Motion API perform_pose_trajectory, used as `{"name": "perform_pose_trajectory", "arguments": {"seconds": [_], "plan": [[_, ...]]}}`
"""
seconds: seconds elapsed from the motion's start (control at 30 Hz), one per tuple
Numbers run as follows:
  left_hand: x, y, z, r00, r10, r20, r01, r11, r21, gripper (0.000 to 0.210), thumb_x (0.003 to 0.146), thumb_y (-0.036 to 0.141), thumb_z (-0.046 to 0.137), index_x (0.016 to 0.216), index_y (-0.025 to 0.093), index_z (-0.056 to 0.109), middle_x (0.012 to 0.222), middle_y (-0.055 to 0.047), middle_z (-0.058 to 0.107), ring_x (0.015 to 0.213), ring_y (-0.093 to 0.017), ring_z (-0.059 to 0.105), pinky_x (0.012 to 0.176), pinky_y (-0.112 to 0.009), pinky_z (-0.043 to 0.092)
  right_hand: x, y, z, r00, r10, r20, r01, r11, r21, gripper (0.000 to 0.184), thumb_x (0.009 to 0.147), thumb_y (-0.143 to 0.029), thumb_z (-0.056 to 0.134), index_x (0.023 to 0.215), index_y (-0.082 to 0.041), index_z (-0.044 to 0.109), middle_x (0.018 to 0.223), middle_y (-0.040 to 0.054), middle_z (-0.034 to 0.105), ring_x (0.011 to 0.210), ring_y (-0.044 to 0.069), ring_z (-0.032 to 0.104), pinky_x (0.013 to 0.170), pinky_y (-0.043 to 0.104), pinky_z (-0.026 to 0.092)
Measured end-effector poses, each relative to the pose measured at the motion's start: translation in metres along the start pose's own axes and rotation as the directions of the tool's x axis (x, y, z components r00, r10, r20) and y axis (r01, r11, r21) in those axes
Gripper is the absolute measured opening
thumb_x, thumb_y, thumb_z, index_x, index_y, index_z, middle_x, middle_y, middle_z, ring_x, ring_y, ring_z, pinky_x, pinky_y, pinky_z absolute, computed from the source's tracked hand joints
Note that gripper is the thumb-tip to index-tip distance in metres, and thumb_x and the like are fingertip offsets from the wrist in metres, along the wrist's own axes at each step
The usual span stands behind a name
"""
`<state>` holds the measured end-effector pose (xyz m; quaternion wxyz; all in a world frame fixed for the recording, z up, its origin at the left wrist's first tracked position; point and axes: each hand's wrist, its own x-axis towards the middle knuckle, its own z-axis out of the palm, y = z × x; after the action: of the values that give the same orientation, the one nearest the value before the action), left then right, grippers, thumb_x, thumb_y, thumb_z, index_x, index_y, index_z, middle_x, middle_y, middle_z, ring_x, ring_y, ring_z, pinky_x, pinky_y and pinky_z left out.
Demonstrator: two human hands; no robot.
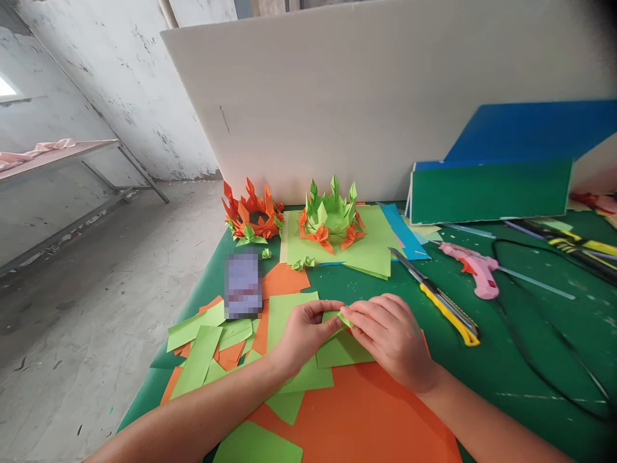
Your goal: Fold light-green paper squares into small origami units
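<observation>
Between the fingertips of both hands is a small piece of green paper point(345, 319), mostly covered by the fingers. My left hand point(308, 331) pinches it from the left, thumb below and index finger stretched along the top. My right hand point(390, 334) closes on it from the right with bent fingers. Beneath the hands lie green paper sheets point(294, 315) on a large orange sheet point(380, 411). Farther back stand an orange folded-paper crown point(250, 215) and a green one with orange flowers point(330, 215). Small green folded pieces point(303, 263) lie in front of them.
A yellow utility knife point(443, 305) with its blade out and a pink glue gun point(475, 267) with a black cord lie right. Left are a blurred-out rectangular object point(243, 285) and paper scraps point(197, 354). A white board point(308, 96) stands behind the green table point(530, 308).
</observation>
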<state>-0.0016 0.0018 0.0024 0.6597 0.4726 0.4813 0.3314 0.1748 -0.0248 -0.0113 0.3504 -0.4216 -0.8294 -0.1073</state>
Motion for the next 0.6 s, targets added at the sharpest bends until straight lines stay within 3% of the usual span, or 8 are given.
{"name": "perform_pose_trajectory", "arguments": {"seconds": [0.3,0.6], "plan": [[0.0001,0.0002,-0.0004,1.000,-0.018,-0.006,0.018,0.997,-0.069,0.047,0.060,0.042,0.082,0.097,0.015,0.071,0.095,-0.005,0.071,0.092,-0.020,0.060,0.080,-0.030,0.046,-0.0019,0.0011,0.0039,0.999,-0.006,0.052,0.007,1.000,-0.025,0.023,0.089,-0.010,0.057,0.109,-0.016,0.067,0.093,0.0063,0.072,0.082,0.020,0.059,0.075,0.036,0.042],[-0.0030,0.0024,0.0011,0.999,-0.051,0.017,0.053,0.993,-0.104,0.046,0.060,0.038,0.083,0.098,0.015,0.071,0.085,-0.003,0.070,0.087,-0.018,0.060,0.077,-0.028,0.045,-0.0019,0.0030,0.0016,0.999,-0.019,-0.040,0.020,1.000,0.011,0.027,0.087,-0.009,0.060,0.112,-0.019,0.065,0.091,0.0051,0.073,0.081,0.018,0.062,0.076,0.035,0.044]]}}
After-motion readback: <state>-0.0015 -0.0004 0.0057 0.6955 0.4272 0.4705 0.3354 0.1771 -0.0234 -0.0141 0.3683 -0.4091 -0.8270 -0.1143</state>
